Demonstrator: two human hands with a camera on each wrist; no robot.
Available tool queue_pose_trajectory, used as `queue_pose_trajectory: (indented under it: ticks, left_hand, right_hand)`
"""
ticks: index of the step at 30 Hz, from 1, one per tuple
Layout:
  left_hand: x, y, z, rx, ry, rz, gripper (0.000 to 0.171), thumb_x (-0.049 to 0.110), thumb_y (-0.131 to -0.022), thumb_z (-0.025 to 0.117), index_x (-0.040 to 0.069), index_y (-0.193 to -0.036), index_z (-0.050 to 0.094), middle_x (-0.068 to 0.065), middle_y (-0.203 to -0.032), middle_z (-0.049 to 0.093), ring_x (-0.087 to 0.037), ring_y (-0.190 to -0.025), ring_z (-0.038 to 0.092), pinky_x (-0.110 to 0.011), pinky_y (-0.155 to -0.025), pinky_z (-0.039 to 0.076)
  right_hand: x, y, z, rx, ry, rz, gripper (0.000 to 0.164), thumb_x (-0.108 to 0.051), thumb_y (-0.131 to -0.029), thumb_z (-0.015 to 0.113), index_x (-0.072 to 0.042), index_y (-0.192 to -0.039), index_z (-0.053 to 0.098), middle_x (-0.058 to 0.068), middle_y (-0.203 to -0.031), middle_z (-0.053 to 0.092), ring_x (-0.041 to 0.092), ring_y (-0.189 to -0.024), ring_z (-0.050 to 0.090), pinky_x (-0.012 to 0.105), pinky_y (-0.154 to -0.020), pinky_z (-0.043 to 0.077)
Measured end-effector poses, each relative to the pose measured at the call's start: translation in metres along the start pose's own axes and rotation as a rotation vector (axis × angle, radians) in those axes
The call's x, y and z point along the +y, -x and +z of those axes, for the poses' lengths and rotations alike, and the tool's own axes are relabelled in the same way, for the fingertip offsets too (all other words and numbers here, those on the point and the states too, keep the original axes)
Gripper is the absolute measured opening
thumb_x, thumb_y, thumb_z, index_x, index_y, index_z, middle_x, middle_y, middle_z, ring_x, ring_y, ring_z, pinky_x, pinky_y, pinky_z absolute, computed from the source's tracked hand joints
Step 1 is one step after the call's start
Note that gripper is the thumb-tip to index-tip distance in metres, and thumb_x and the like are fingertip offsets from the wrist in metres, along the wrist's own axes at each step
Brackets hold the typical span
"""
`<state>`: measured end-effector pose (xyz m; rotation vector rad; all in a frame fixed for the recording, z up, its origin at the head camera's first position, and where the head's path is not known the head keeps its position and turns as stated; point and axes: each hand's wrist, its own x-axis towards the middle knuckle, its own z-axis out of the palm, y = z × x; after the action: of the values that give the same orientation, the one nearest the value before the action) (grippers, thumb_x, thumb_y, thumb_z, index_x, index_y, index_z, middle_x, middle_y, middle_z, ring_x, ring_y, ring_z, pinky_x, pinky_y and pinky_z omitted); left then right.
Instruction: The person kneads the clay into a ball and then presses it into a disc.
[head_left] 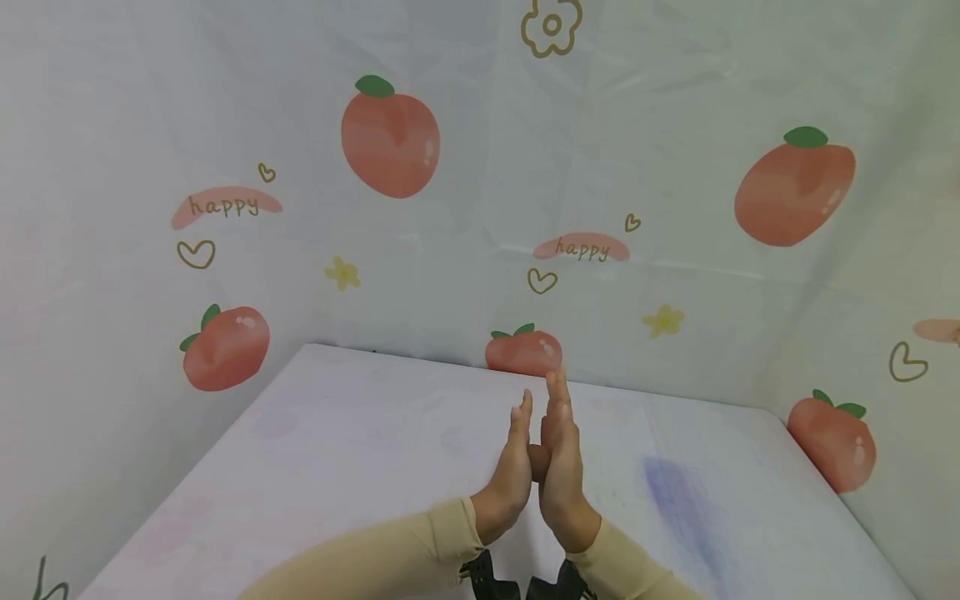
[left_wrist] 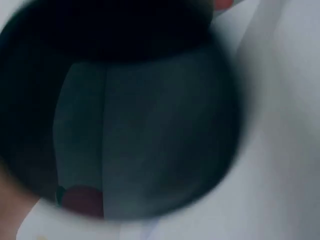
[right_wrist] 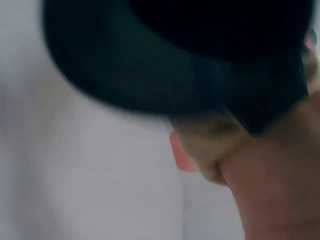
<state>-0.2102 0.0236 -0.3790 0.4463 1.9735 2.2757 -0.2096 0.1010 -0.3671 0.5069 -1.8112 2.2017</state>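
Note:
In the head view, a small brown lump [head_left: 537,463], rounded like a ball of clay, sits between two upright palms. My left hand [head_left: 512,477] presses it from the left with fingers pointing up and fairly straight. From the other side my right hand [head_left: 561,471] presses against it, its fingers also straight and reaching higher. Most of the lump is hidden by the palms. Neither wrist view shows it; a dark rounded object [left_wrist: 165,135] fills much of the left one, and a similar dark shape [right_wrist: 150,75] covers the top of the right one.
A white table [head_left: 360,442] lies beneath the hands, with a blue-violet smear [head_left: 682,508] on its right part. Behind it hangs a white sheet [head_left: 465,200] printed with peaches, hearts and flowers. Black wrist devices [head_left: 495,579] show at the bottom, close together.

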Motion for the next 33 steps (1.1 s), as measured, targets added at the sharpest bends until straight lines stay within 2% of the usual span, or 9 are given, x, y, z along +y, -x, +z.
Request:
queue_pose_trajectory:
  ticks: [7, 11, 15, 23, 29, 30, 31, 32, 33]
  left_hand:
    - [0.0, 0.01, 0.005, 0.001, 0.015, -0.011, 0.067, 0.056, -0.102, 0.003, 0.018, -0.157, 0.006, 0.0, -0.164, 0.0, -0.026, -0.149, -0.011, -0.059, -0.116, -0.009]
    - [0.004, 0.014, 0.006, -0.002, 0.021, 0.007, 0.065, 0.049, -0.104, 0.006, 0.01, -0.156, 0.006, -0.005, -0.164, 0.001, -0.026, -0.15, -0.007, -0.057, -0.118, -0.007]
    - [0.01, 0.012, 0.005, -0.002, 0.058, 0.033, 0.065, 0.045, -0.105, 0.008, 0.004, -0.155, 0.009, -0.007, -0.163, 0.001, -0.026, -0.15, -0.008, -0.055, -0.118, -0.007]
    - [0.019, -0.015, -0.004, 0.089, 0.105, 0.061, 0.064, 0.046, -0.105, 0.01, 0.007, -0.156, 0.011, -0.005, -0.164, 0.006, -0.024, -0.15, -0.005, -0.054, -0.119, -0.005]
    - [0.01, -0.038, -0.015, 0.138, 0.065, 0.061, 0.064, 0.046, -0.105, 0.011, 0.008, -0.156, 0.011, -0.006, -0.164, 0.007, -0.025, -0.15, -0.002, -0.054, -0.119, -0.003]
    - [0.006, -0.04, -0.017, 0.137, 0.049, 0.051, 0.064, 0.046, -0.105, 0.01, 0.008, -0.156, 0.011, -0.006, -0.164, 0.006, -0.025, -0.15, -0.003, -0.054, -0.119, -0.004]
    - [0.002, -0.042, -0.019, 0.135, 0.034, 0.041, 0.063, 0.046, -0.105, 0.01, 0.008, -0.156, 0.01, -0.007, -0.164, 0.005, -0.025, -0.15, -0.004, -0.055, -0.118, -0.004]
    - [-0.001, -0.043, -0.02, 0.132, 0.022, 0.027, 0.063, 0.046, -0.105, 0.01, 0.009, -0.156, 0.009, -0.007, -0.164, 0.004, -0.026, -0.15, -0.004, -0.056, -0.118, -0.004]
    - [-0.006, -0.043, -0.022, 0.126, 0.014, 0.013, 0.062, 0.046, -0.105, 0.009, 0.01, -0.156, 0.008, -0.007, -0.164, 0.003, -0.026, -0.15, -0.005, -0.056, -0.118, -0.005]
  right_hand:
    - [0.002, -0.018, -0.009, 0.094, -0.028, 0.081, 0.053, -0.038, -0.106, 0.015, -0.028, -0.157, 0.002, -0.002, -0.163, 0.004, 0.016, -0.15, -0.007, 0.046, -0.121, -0.003]
    - [0.006, -0.028, -0.016, 0.122, 0.004, 0.086, 0.053, -0.033, -0.107, 0.018, -0.025, -0.157, 0.002, 0.001, -0.164, 0.004, 0.019, -0.15, -0.006, 0.049, -0.121, -0.003]
    - [0.015, -0.032, -0.021, 0.104, 0.047, 0.091, 0.054, -0.033, -0.107, 0.018, -0.022, -0.157, 0.001, 0.001, -0.164, 0.001, 0.018, -0.15, -0.007, 0.051, -0.12, -0.004]
    - [0.03, -0.019, -0.013, 0.029, 0.114, 0.161, 0.055, -0.038, -0.107, 0.016, -0.018, -0.157, 0.006, 0.0, -0.164, 0.0, 0.022, -0.15, -0.008, 0.057, -0.118, -0.005]
    - [0.028, -0.002, -0.002, -0.045, 0.159, 0.259, 0.055, -0.039, -0.107, 0.013, -0.017, -0.157, 0.007, -0.002, -0.164, -0.001, 0.023, -0.15, -0.008, 0.061, -0.116, -0.002]
    - [0.026, 0.0, -0.002, -0.046, 0.153, 0.27, 0.055, -0.04, -0.107, 0.013, -0.018, -0.157, 0.008, -0.002, -0.163, 0.009, 0.021, -0.149, -0.002, 0.06, -0.117, -0.001]
    - [0.023, 0.0, -0.001, -0.051, 0.148, 0.275, 0.054, -0.04, -0.107, 0.013, -0.02, -0.157, 0.008, 0.003, -0.155, 0.028, 0.021, -0.146, 0.012, 0.059, -0.117, 0.002]
    - [0.021, 0.001, -0.001, -0.056, 0.134, 0.283, 0.055, -0.041, -0.107, 0.013, -0.02, -0.157, 0.008, 0.006, -0.138, 0.046, 0.019, -0.138, 0.026, 0.056, -0.117, 0.004]
    - [0.018, 0.001, -0.001, -0.057, 0.123, 0.289, 0.055, -0.043, -0.107, 0.014, -0.021, -0.157, 0.008, 0.006, -0.114, 0.055, 0.017, -0.121, 0.039, 0.054, -0.116, 0.008]
